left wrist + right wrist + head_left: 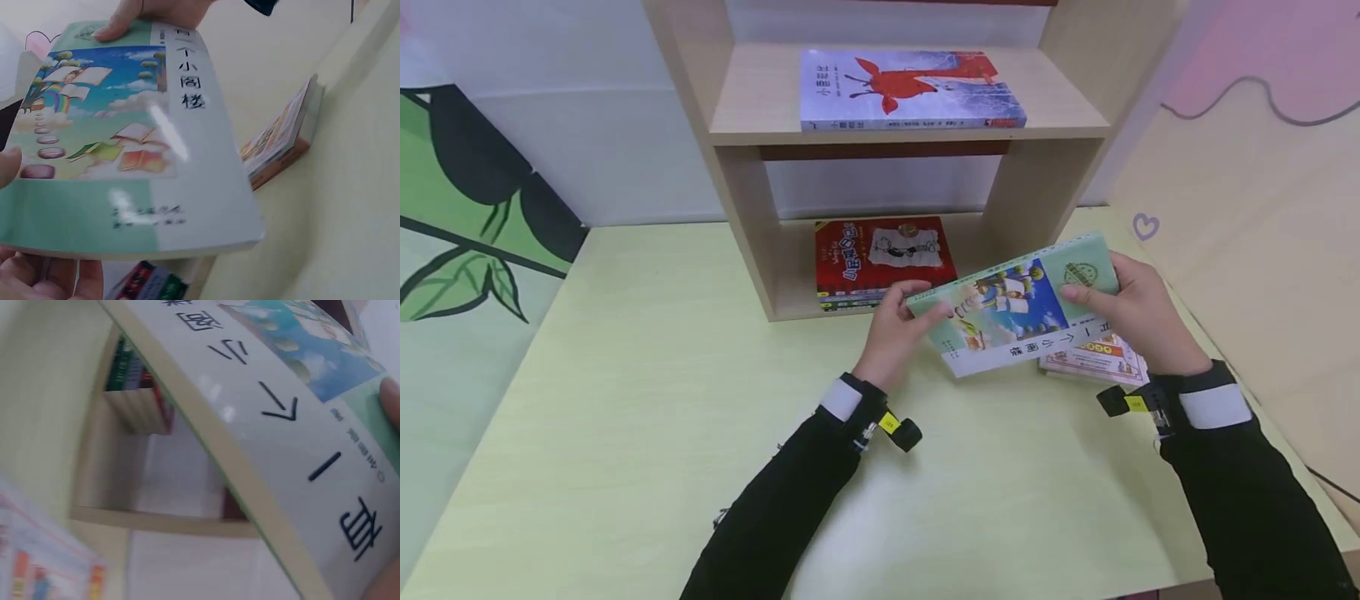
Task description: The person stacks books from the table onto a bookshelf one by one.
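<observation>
Both hands hold a pale green and white book (1011, 304) with a blue picture on its cover, tilted above the table in front of the shelf. The left hand (895, 333) grips one short end, thumb on the cover and fingers underneath, as the left wrist view shows. At the opposite end the right hand (1150, 312) pinches the book with its thumb on the green cover. Below the held book, partly hidden by it, more books (1093, 362) with a pink and white cover lie on the table near the right hand.
A wooden shelf unit (880, 137) stands at the table's back. Its lower compartment holds a stack of red-covered books (883, 258); a blue book with a red animal (910, 90) lies on the shelf above. A wall (1255, 250) borders the table (625, 417) on the right.
</observation>
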`<action>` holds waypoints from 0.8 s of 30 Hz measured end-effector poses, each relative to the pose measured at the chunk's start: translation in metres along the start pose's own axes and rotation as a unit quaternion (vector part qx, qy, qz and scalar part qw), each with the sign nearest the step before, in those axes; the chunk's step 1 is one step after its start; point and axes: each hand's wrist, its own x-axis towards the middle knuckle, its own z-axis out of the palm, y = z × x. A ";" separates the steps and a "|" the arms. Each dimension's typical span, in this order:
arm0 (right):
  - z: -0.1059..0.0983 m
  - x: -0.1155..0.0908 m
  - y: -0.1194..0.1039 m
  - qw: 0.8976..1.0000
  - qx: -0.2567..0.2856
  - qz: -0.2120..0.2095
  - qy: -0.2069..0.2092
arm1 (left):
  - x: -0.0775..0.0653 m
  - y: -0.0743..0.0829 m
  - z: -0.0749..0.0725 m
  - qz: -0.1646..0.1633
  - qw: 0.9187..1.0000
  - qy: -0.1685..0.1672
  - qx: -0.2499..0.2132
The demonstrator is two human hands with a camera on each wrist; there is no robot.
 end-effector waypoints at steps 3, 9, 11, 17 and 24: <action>0.003 0.006 -0.026 0.998 -0.053 -0.041 -0.002 | 0.001 0.014 -0.014 0.082 0.992 -0.025 0.096; 0.021 0.017 -0.069 0.965 -0.180 -0.180 -0.063 | 0.001 0.033 -0.016 0.153 0.953 -0.115 0.235; 0.030 0.018 -0.079 0.948 -0.213 -0.219 -0.085 | 0.001 0.032 -0.013 0.147 0.953 -0.147 0.219; 0.048 0.022 -0.097 0.914 -0.264 -0.292 -0.102 | -0.004 0.022 -0.011 0.174 0.959 -0.157 0.162; 0.053 0.028 -0.105 0.894 -0.295 -0.332 -0.058 | -0.007 0.026 -0.017 0.182 0.970 -0.118 0.111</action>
